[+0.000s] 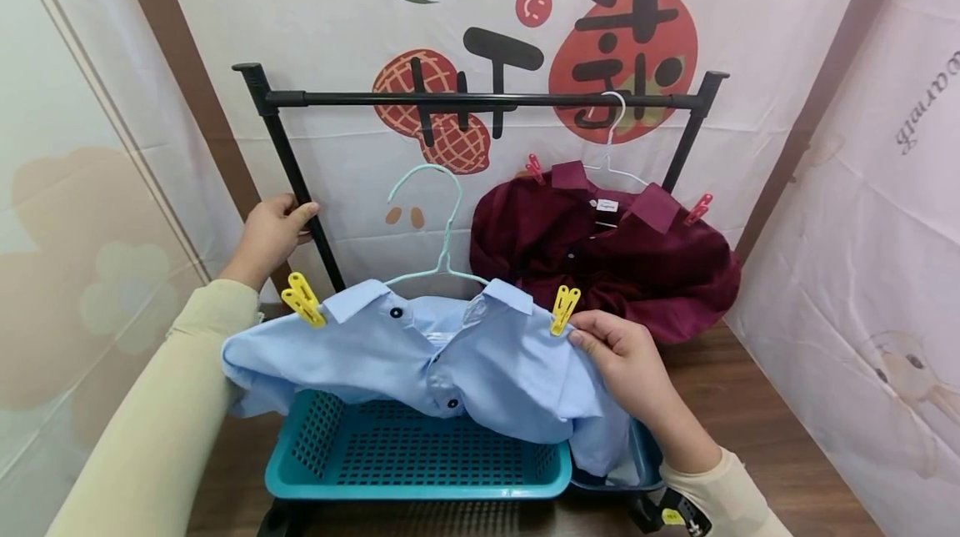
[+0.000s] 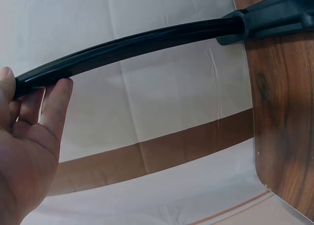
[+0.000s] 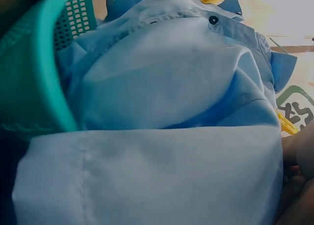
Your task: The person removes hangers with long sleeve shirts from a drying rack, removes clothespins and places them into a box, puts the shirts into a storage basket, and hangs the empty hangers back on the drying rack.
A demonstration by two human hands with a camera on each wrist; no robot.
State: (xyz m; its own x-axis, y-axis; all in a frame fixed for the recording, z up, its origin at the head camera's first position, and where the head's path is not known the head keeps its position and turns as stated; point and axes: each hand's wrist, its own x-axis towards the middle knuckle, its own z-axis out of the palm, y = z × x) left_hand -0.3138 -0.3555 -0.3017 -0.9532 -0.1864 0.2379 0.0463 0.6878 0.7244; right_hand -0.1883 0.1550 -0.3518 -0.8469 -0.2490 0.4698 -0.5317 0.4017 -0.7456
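Observation:
In the head view my left hand (image 1: 272, 237) grips the left post (image 1: 294, 174) of a black clothes rack, thumb on one side and fingers on the other. The left wrist view shows the same hand (image 2: 32, 141) at one end of the visible post (image 2: 132, 46). My right hand (image 1: 626, 366) pinches the right shoulder of a light blue shirt (image 1: 405, 358), just beside a yellow clothespin (image 1: 565, 309). The shirt is on a mint-green hanger (image 1: 446, 258) whose hook is off the rack's bar. Another yellow clothespin (image 1: 303, 300) clips the left shoulder.
A maroon shirt (image 1: 525, 228) with red clothespins (image 1: 699, 209) hangs by a white hanger (image 1: 619, 116) from the bar (image 1: 480, 99). Below the blue shirt stands a teal basket (image 1: 420, 491), with a dark blue basket (image 1: 645, 458) at its right, partly covered by the sleeve.

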